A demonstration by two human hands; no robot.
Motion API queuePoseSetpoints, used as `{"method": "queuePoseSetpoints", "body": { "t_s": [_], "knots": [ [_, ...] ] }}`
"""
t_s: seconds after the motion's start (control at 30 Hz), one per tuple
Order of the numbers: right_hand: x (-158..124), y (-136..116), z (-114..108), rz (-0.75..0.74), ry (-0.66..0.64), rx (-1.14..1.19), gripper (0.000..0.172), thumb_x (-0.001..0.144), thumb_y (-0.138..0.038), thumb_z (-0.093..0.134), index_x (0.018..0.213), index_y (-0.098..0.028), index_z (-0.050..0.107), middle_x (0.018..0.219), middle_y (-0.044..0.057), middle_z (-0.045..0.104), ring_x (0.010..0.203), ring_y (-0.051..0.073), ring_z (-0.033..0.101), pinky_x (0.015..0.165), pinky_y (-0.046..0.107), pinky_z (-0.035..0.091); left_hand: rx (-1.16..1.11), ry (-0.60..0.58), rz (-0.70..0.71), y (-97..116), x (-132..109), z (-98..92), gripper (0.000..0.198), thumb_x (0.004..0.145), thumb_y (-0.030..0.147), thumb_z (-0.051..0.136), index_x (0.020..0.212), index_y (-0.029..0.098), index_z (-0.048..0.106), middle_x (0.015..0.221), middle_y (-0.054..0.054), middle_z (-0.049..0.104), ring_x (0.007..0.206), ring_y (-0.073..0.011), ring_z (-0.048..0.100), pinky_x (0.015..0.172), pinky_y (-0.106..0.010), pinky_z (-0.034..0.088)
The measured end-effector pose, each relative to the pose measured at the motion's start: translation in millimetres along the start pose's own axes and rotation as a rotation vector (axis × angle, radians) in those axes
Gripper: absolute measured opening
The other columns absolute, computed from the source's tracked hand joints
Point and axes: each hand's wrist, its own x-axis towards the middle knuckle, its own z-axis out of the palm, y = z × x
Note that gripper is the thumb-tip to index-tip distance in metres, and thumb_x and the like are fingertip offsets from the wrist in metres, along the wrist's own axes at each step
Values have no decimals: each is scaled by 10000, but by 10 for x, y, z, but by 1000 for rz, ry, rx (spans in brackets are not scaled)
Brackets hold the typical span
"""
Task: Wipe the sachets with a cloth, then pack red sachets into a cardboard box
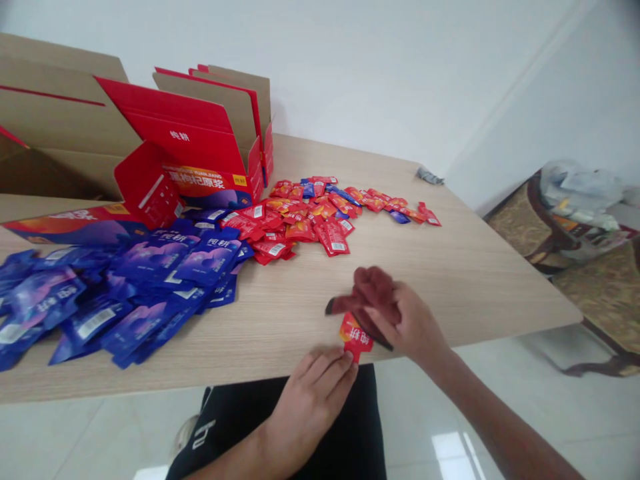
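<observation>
At the table's front edge, my left hand [317, 393] pinches the narrow end of a small red and orange sachet [359, 339], which lies on the tabletop. My right hand [415, 323] is closed round a bunched reddish-brown cloth [375, 293] with dark edging. That cloth sits just above the sachet and covers part of it in this view. Left of my hands spreads a heap of blue and purple sachets [150, 287]. Farther back lies a pile of red and orange sachets [300, 223], with a few blue ones among them.
Open red cartons [200, 143] stand at the back left, flaps up. A larger open cardboard box [70, 113] is at the far left. A small grey item [430, 176] rests by the wall. Beyond the table's right edge, a patterned chair [525, 213] carries plastic bags [580, 190].
</observation>
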Motion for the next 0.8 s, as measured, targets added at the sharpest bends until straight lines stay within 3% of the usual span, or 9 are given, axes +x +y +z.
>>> {"method": "queuePoseSetpoints", "body": {
  "t_s": [0.1, 0.17, 0.37, 0.47, 0.57, 0.67, 0.8],
  "knots": [
    [-137, -196, 128, -166, -147, 75, 217, 975, -252, 648, 838, -259, 480, 896, 51, 663, 866, 245, 659, 791, 385, 525, -6, -17, -21, -1, -11, 12, 349, 1104, 178, 393, 1321, 156, 666, 1242, -62, 753, 1175, -204, 666, 1040, -358, 521],
    [-113, -169, 200, -147, -142, 73, 260, 964, -236, 655, 808, -264, 448, 843, 40, 639, 842, 244, 645, 772, 382, 518, -6, -15, -16, -6, -11, 6, 359, 1106, 178, 380, 1324, 152, 664, 1256, -64, 749, 1184, -209, 664, 1040, -360, 520],
    [217, 250, 240, -68, -101, -108, 213, 979, -296, 641, 848, -260, 477, 866, 52, 635, 852, 248, 628, 739, 356, 495, -19, -5, -3, -6, 39, -53, 358, 1105, 167, 372, 1300, 141, 671, 1223, -67, 753, 1162, -207, 669, 1013, -351, 526],
    [322, 459, 187, -20, -20, -210, 185, 1009, -319, 591, 863, -253, 500, 870, 61, 635, 848, 249, 621, 745, 353, 478, -19, 4, 1, -2, 32, -25, 349, 1103, 171, 377, 1294, 145, 668, 1204, -68, 748, 1150, -206, 662, 1020, -354, 516],
    [300, 597, 77, 133, 139, -243, 170, 1023, -382, 554, 936, -240, 518, 938, 95, 636, 867, 273, 618, 738, 371, 470, 11, -6, -8, 2, 6, 34, 309, 1086, 168, 426, 1274, 147, 670, 1187, -72, 735, 1122, -221, 659, 1005, -371, 515],
    [156, 625, -21, 412, 321, -149, 303, 982, -522, 589, 1039, -231, 527, 1014, 109, 652, 893, 291, 643, 733, 379, 483, 67, -96, -31, 3, 17, 57, 305, 1054, 145, 484, 1304, 168, 658, 1190, -75, 717, 1102, -238, 663, 1001, -392, 523],
    [-75, 591, -25, 711, 428, 16, 510, 905, -667, 627, 1119, -218, 514, 1032, 131, 683, 923, 326, 676, 741, 404, 499, 132, -128, 9, -28, 95, 6, 428, 1043, 120, 480, 1461, 169, 557, 1397, -101, 647, 1331, -282, 578, 1095, -407, 496]
  ]
}}
